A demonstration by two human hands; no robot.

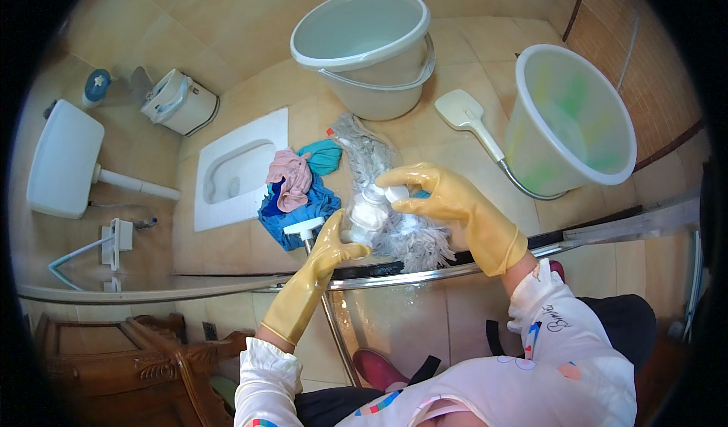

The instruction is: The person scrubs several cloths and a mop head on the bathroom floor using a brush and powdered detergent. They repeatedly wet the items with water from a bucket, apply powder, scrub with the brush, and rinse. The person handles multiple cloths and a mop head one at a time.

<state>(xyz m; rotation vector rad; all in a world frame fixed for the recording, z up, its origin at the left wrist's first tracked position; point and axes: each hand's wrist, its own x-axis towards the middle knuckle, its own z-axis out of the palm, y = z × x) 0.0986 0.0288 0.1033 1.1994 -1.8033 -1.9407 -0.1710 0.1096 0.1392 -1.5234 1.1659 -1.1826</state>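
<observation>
Both my hands wear wet yellow rubber gloves. My left hand [335, 245] is on the lower left side of a clear plastic jar [365, 216] with white contents, its fingers around the jar's side. Between the thumb and fingers of my right hand [441, 199] is a white cap [396, 192], right beside the jar's mouth. Under and behind the jar lies a wet grey mop head [418, 242], bearing white patches. A metal pole with a white end piece [304, 227] leans just left of my left hand. Blue, pink and teal cloths [307, 196] are heaped farther left.
A squat toilet [242, 168] is set in the tiled floor, with a waste bin [185, 105] beyond. A large bucket [364, 57] stands at the back, a translucent bucket [569, 125] at right. Between them lies a white shower head [460, 108]. A metal door track [409, 277] crosses before me.
</observation>
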